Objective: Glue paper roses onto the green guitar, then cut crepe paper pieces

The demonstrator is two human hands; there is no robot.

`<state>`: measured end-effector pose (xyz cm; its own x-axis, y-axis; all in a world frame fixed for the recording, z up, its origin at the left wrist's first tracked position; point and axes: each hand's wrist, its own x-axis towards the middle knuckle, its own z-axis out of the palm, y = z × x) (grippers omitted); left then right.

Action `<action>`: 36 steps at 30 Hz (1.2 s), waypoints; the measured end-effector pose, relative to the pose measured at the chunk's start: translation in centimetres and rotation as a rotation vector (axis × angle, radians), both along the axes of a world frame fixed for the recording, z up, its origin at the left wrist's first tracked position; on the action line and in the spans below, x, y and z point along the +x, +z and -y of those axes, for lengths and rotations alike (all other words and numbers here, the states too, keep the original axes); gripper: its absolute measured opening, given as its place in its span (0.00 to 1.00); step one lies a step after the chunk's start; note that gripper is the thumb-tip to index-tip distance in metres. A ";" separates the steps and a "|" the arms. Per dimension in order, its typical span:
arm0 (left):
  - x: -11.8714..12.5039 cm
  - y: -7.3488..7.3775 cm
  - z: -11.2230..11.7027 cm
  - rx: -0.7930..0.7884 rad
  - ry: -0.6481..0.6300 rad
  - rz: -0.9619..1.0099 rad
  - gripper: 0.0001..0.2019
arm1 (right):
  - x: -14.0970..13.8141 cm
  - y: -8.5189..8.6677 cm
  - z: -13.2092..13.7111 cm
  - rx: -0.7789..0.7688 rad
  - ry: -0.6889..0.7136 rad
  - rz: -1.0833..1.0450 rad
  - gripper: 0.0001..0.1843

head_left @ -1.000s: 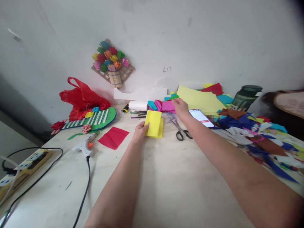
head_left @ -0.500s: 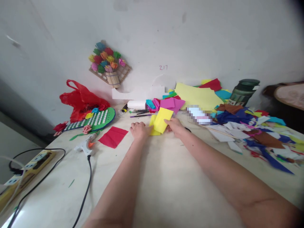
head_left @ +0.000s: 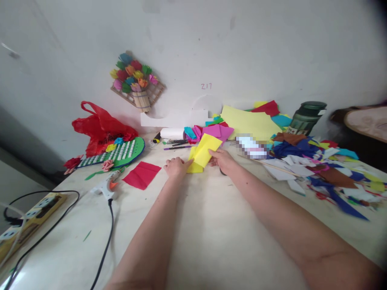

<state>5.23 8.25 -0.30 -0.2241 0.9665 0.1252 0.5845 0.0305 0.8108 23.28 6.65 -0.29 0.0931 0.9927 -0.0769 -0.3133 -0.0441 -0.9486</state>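
My right hand (head_left: pixel 223 161) pinches the right edge of a bright yellow sheet of paper (head_left: pixel 208 148) between thumb and fingers, holding it tilted. Beneath it a second yellow layer (head_left: pixel 195 166) lies on the table; whether the two are joined I cannot tell. My left hand (head_left: pixel 175 166) rests on the table to the left, fingers loosely bent and apart, its thumb touching the yellow paper. A small black curved piece (head_left: pixel 223 172) shows just under my right hand; its kind and whether I hold it are unclear. A red paper square (head_left: pixel 142 175) lies left of my left hand.
On the left are a glue gun (head_left: pixel 104 188), a power strip (head_left: pixel 33 221), a green and white craft board (head_left: pixel 121 153) and a red plastic bag (head_left: pixel 99 129). A phone (head_left: pixel 251 147), paper scraps (head_left: pixel 326 173) and a dark green bottle (head_left: pixel 306 117) are on the right.
My right hand has tilted the upper yellow sheet further over. The thumb of my left hand has reached onto the paper. The black piece has shifted left, under my right hand.
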 end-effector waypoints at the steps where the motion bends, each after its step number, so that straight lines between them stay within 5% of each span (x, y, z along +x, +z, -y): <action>1: 0.0 0.1 0.0 0.006 -0.003 -0.044 0.20 | 0.1 0.0 0.0 0.001 0.007 -0.018 0.05; 9: 0.2 0.7 0.2 -0.094 -0.017 -0.532 0.28 | 0.4 0.7 0.4 0.027 0.015 -0.097 0.03; 15: 0.7 0.3 0.4 -0.065 -0.054 -0.582 0.21 | 0.0 0.4 0.3 0.017 -0.026 -0.023 0.04; 24: -1.0 -0.8 -1.3 0.051 -0.127 0.054 0.10 | 0.0 0.0 0.0 0.058 -0.082 -0.018 0.07; 28: -1.8 -1.5 -1.7 0.030 -0.197 0.471 0.18 | 0.0 0.0 0.0 0.057 -0.077 -0.010 0.07; 33: -2.3 -1.2 -1.0 0.048 -0.468 0.821 0.38 | -0.2 0.1 0.0 0.072 -0.066 -0.006 0.09; 36: -2.4 -0.9 -0.8 0.011 -0.519 0.862 0.33 | -0.7 0.3 0.4 0.096 -0.043 -0.014 0.11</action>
